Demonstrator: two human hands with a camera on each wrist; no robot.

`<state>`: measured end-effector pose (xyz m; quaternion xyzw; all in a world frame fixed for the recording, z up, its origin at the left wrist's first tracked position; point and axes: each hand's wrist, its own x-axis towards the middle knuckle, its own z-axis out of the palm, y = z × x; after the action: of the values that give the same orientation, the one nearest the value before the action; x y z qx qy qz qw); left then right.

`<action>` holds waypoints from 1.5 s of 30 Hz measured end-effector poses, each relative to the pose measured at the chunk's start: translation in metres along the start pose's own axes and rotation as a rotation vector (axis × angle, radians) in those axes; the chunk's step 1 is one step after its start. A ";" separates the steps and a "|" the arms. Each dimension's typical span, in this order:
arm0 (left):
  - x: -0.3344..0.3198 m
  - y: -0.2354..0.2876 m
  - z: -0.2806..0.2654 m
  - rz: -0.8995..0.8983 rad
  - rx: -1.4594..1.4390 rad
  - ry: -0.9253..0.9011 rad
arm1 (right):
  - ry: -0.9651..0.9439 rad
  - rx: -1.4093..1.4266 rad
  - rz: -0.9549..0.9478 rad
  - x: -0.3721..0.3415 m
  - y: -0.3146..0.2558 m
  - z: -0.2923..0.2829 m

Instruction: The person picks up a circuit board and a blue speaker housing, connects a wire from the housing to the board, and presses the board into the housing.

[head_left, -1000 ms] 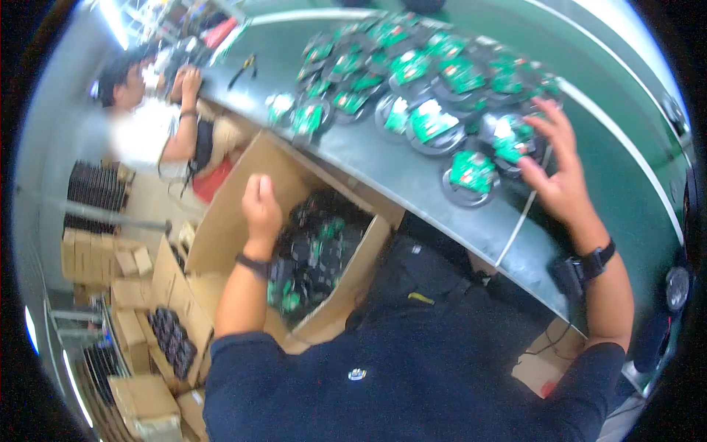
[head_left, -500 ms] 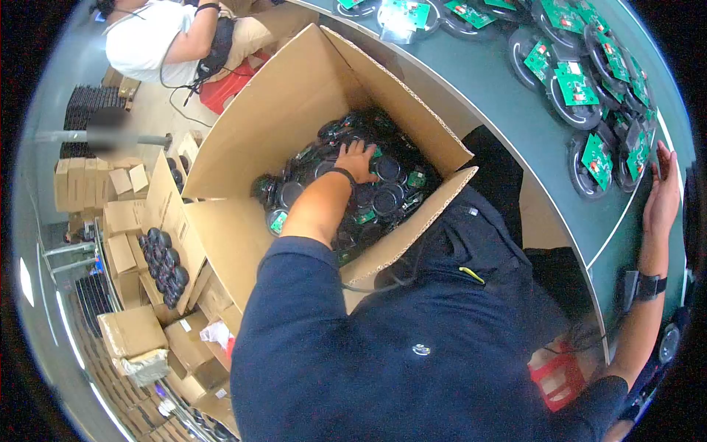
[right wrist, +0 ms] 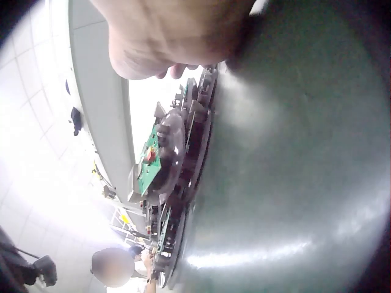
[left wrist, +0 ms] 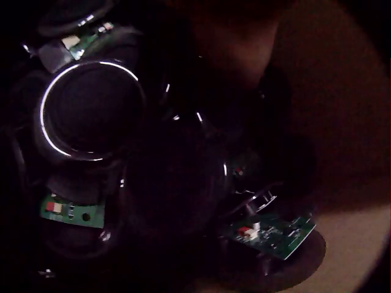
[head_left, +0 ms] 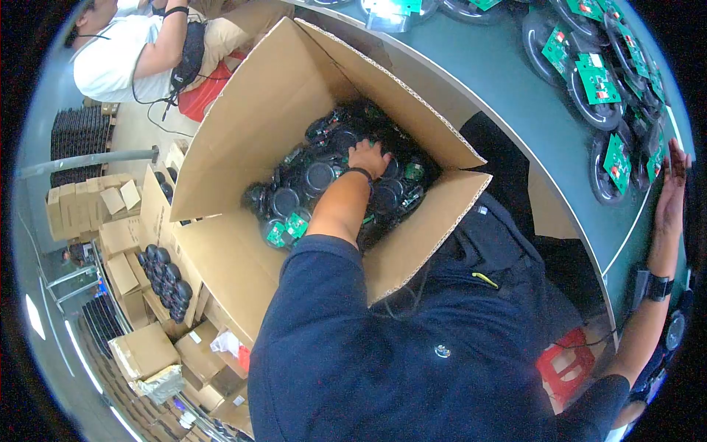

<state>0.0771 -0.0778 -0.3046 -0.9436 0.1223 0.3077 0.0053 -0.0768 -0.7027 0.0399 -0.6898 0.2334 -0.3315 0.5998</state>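
Note:
My left hand (head_left: 370, 158) is deep in a cardboard box (head_left: 243, 140), fingers spread over a heap of round black plastic parts (head_left: 319, 177) with green circuit boards. In the dark left wrist view, one round black part (left wrist: 91, 113) shows a shiny rim, and a green circuit board (left wrist: 269, 238) lies near the box wall; the fingertips are hidden there. My right hand (head_left: 670, 193) rests on the green table (head_left: 508, 110), fingers straight, beside a pile of similar parts (head_left: 595, 81). The right wrist view shows these parts (right wrist: 165, 152) beyond the palm, with nothing in its grip.
A person in a white shirt (head_left: 118, 62) sits at the upper left near a red stool (head_left: 205, 92). Stacked cartons (head_left: 143, 350) and an open box of black round parts (head_left: 166, 280) stand at the left. The table edge (head_left: 515, 147) runs beside the box.
My left hand has gone from above the box down onto the parts inside, then slightly further right. My right hand has come down from over the pile to the tabletop. The head view has turned toward the box.

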 end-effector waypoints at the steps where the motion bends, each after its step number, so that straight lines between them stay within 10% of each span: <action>1: 0.001 0.002 -0.004 0.004 0.004 -0.001 | -0.004 0.003 -0.005 -0.001 0.001 0.000; 8: 0.022 0.002 0.012 0.078 0.209 -0.047 | -0.011 0.020 0.017 -0.005 0.002 -0.008; 13: 0.012 0.006 -0.011 0.099 0.002 -0.059 | -0.367 -0.120 -0.296 0.026 0.039 -0.068; 18: 0.029 0.024 -0.011 -0.013 0.084 -0.164 | 0.018 0.093 0.023 0.000 0.001 -0.013; 22: 0.041 0.009 0.024 0.173 0.074 0.073 | 0.021 0.130 0.069 -0.025 -0.016 0.015; 24: 0.056 -0.002 0.033 0.167 0.105 -0.013 | -0.081 -0.293 -0.183 -0.041 -0.015 0.028; 26: 0.043 0.004 0.017 0.183 0.103 0.014 | 0.042 0.103 0.030 -0.053 -0.035 0.047; 32: 0.074 0.008 0.037 0.098 0.262 -0.171 | 0.053 0.061 -0.036 -0.063 -0.040 0.064; 34: 0.070 0.011 0.041 0.070 0.223 0.053 | 0.049 0.078 -0.025 -0.065 -0.041 0.067; 45: 0.131 -0.032 0.073 0.536 0.305 0.124 | 0.040 0.119 -0.038 -0.070 -0.043 0.072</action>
<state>0.1446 -0.0706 -0.4425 -0.8831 0.4114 0.2179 0.0580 -0.0738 -0.5969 0.0654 -0.6505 0.2119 -0.3700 0.6286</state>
